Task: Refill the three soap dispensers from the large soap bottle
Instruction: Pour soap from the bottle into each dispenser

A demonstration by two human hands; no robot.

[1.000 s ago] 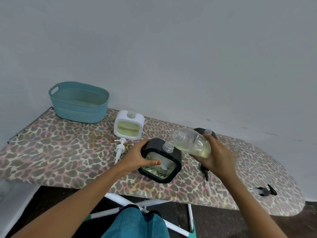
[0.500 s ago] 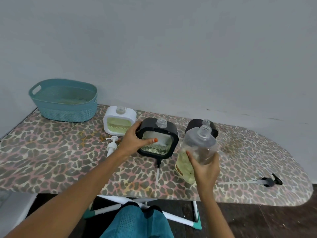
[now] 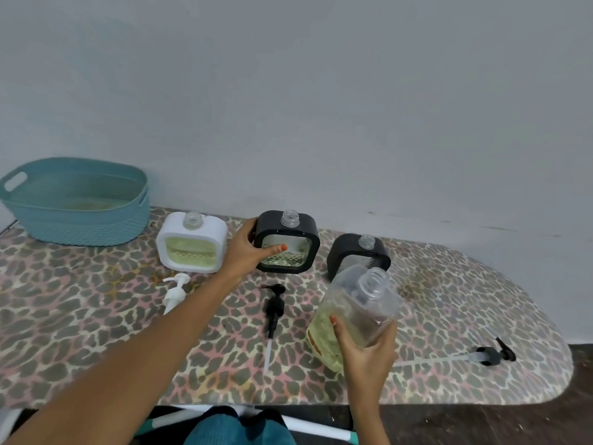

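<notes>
Plainly the large soap bottle (image 3: 356, 316), held upright near the surface's front edge in the right hand (image 3: 365, 351), looks light, thin-walled and possibly slick; its lower body suits the grip. The left hand (image 3: 245, 252) clasps the middle black dispenser (image 3: 287, 242). Behind the bottle, the 3rd dispenser (image 3: 357, 252) hides its fill.

A teal woven-pattern basket (image 3: 77, 213) with a cut-out handle sits at the far left end of the ironing board (image 3: 80, 332), against the grey wall (image 3: 288, 91). The board carries a leopard-print cover; its rounded end lies to the right. Below its near edge, a white frame tube (image 3: 308, 425) with a teal end cap and a dark floor (image 3: 481, 425) are visible.
</notes>
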